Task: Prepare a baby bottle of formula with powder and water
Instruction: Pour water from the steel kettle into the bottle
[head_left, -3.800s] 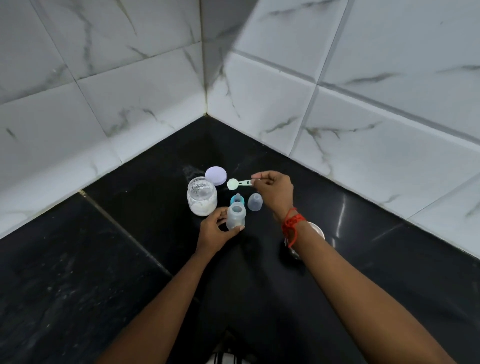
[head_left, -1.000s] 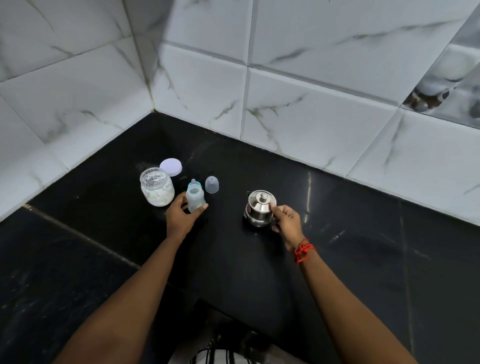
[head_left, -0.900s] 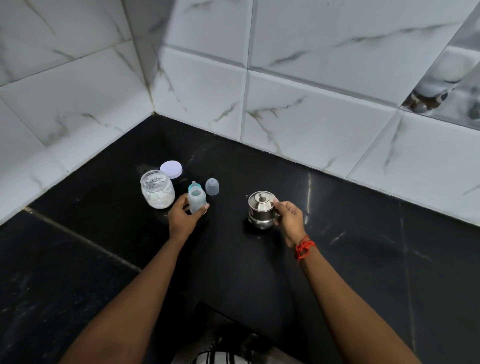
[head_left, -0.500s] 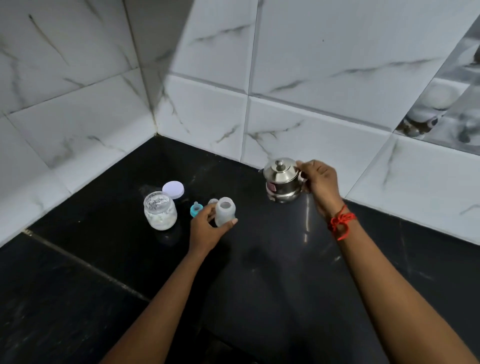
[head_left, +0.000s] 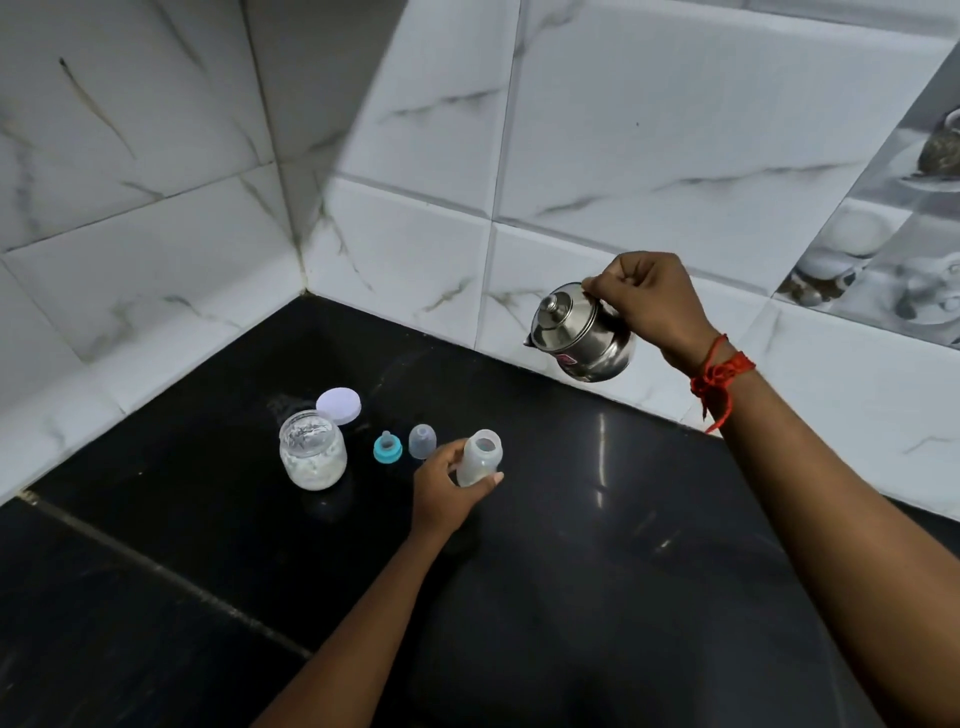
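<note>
Left hand (head_left: 447, 493) wraps the open bottle (head_left: 480, 460) near the counter's (head_left: 571, 571) back corner; right hand (head_left: 644, 301) grips the tipped pot (head_left: 582, 338) up high. Water looks unpoured; teat (head_left: 387, 449), cap (head_left: 422, 440) off

No text, brand or number can be read anywhere. The small round stainless-steel lidded pot (head_left: 587, 332) carries a pink-red sticker (head_left: 566, 359) low on its side, but the print on it is too small to make out.

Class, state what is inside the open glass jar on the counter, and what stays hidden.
White powder fills the lower part of the jar; its lid lies behind it. Whether a scoop sits inside cannot be told.
</note>
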